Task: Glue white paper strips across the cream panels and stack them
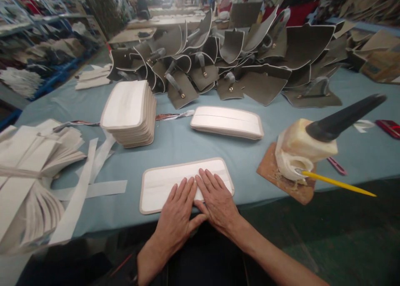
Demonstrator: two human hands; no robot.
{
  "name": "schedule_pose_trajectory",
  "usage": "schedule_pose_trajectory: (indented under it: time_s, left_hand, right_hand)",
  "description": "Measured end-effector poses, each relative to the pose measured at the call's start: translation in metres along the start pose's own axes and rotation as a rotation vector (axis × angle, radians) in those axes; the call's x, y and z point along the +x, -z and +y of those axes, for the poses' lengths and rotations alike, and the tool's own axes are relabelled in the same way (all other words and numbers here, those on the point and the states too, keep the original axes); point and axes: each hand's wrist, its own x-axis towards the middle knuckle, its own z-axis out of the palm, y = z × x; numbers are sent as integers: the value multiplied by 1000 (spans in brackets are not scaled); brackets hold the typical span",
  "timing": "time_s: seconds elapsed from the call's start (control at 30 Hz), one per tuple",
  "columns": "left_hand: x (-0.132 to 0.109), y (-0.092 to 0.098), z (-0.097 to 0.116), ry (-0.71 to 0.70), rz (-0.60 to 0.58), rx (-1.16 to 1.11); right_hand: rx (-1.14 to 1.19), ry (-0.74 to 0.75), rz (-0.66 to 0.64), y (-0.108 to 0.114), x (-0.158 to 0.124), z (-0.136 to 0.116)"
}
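At the near edge of the blue-covered table (175,149), a white panel (156,189) is partly covered by the flattened left hand (176,211) and right hand (218,200), laid together; it could be creased if pressed unevenly.

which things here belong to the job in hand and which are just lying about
Probably the job's:
pale panel, flat under the left hand and right hand
taller stack and flatter stack, similarly tan-edged
perhaps the crusted container with the yellow stick

Apparently just lying about:
dark grey pieces at the back
pink tool
red object at the right edge
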Motion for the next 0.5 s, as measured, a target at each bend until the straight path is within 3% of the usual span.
schedule_pose_trajectory:
  time_s: [0.17, 0.3, 0.5]
  left_hand:
    - [-21, 4, -21, 41, -13, 62]
    - [-46, 11, -44, 183, -4, 135]
    - [-55, 12, -48, 247, 12, 35]
  right_hand:
    - [16, -10, -4, 3, 0, 0]
    - [15, -31, -16, 4, -1, -1]
    - [-43, -85, -34, 5, -12, 10]
